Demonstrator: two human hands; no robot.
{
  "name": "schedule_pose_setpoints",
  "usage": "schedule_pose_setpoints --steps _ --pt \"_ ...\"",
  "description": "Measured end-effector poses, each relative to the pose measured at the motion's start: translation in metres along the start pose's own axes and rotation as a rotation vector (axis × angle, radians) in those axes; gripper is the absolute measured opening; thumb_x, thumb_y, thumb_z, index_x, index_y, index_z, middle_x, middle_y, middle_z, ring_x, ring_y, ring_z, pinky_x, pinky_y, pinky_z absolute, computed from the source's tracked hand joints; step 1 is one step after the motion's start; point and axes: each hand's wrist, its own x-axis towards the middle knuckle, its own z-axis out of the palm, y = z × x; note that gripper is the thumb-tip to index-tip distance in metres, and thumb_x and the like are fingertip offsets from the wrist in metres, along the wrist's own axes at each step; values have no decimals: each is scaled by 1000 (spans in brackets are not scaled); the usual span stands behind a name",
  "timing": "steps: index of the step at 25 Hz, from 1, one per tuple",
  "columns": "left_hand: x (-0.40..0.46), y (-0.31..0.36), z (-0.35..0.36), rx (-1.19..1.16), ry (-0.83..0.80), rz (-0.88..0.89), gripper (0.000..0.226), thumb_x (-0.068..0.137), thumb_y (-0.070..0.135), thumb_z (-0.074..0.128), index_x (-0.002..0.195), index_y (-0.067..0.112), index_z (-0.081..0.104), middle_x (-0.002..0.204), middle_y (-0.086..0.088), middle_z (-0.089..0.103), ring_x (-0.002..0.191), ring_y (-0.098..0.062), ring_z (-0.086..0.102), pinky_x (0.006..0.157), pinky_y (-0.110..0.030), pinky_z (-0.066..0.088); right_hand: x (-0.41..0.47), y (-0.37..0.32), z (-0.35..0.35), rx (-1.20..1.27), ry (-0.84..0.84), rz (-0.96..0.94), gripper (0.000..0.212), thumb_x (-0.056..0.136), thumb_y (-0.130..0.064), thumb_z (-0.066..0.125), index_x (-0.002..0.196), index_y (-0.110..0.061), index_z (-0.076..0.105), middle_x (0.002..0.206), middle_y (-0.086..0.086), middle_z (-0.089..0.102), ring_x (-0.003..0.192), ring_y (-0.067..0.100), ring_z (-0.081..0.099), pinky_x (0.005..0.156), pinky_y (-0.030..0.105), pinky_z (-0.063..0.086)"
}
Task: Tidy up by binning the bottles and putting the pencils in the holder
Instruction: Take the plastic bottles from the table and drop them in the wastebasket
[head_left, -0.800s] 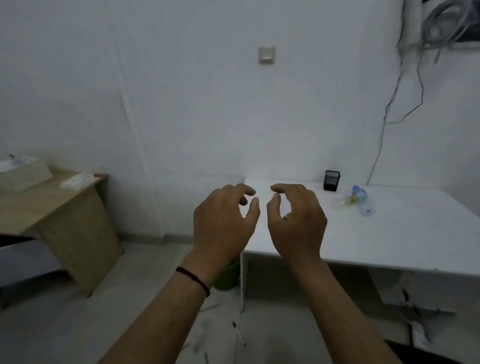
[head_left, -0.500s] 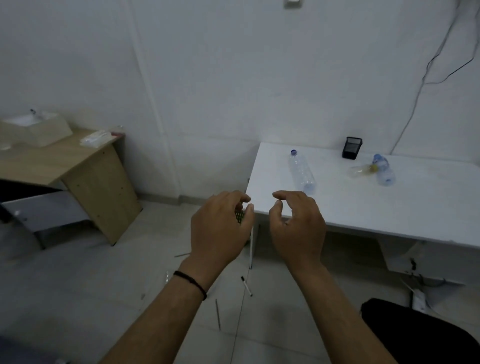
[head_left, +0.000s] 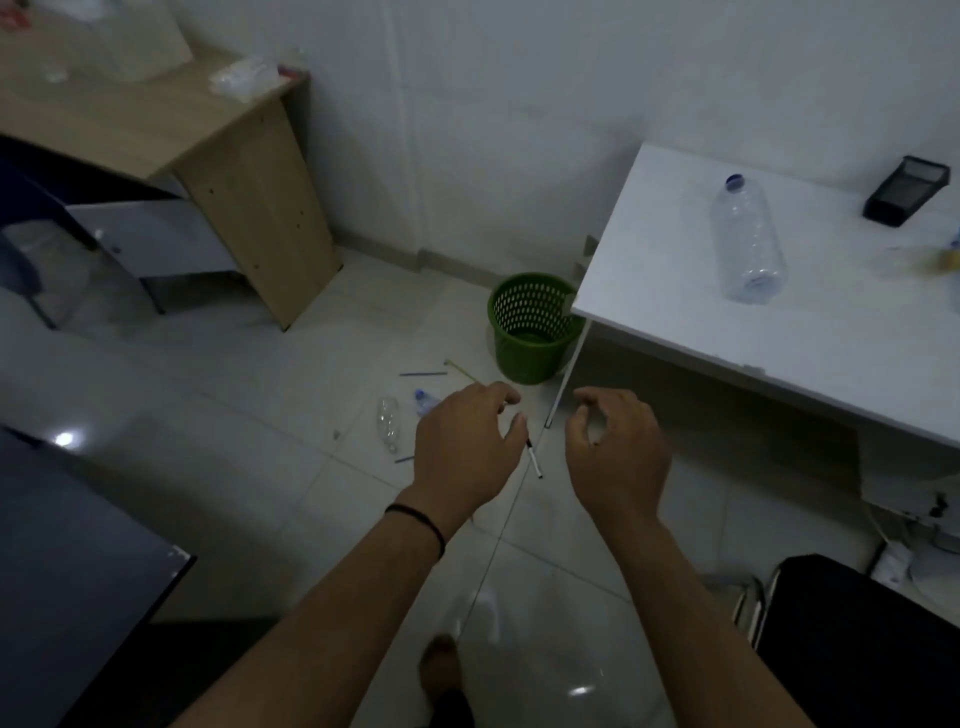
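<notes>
— Curling loosely, were the fingers (head_left: 506, 397) holding anything?
— No. On both the left hand (head_left: 467, 447) and the right hand (head_left: 615, 452) they stayed apart and empty, likely poised to reach down.
— Where was the clutter?
— Pencils (head_left: 534, 460) and small bottles (head_left: 388, 423) lay on the floor at centre frame, near the green bin (head_left: 532, 327). A large bottle (head_left: 748, 241) lay on the white desk (head_left: 779, 332) at upper right, the black holder (head_left: 906, 189) beyond it.

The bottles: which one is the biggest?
The large clear bottle lying on the white table, blue cap pointing toward the wall. The two bottles on the floor look far smaller.
</notes>
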Motion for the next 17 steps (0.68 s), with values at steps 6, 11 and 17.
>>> schedule_pose_setpoints --steps 6,11,17 --pt "51 19 15 11 -57 68 29 91 38 59 114 23 69 102 2 71 92 -17 65 71 -27 45 42 20 1 -77 -7 80 22 87 -17 60 106 -17 72 106 1 70 95 17 60 73 23 39" --pt "104 68 44 23 -85 108 27 92 40 58 111 25 67 102 3 70 90 -16 65 75 -30 53 102 59 -17 -106 28 76 19 87 -18 60 102 -17 71 101 2 70 93 22 62 72 27 45" --pt "168 145 99 39 -107 123 31 94 41 54 119 27 65 108 5 71 94 -14 65 74 -27 51 181 126 -44 -124 35 67 24 88 -21 59 109 -21 70 110 -2 70 99 19 63 73 28 45"
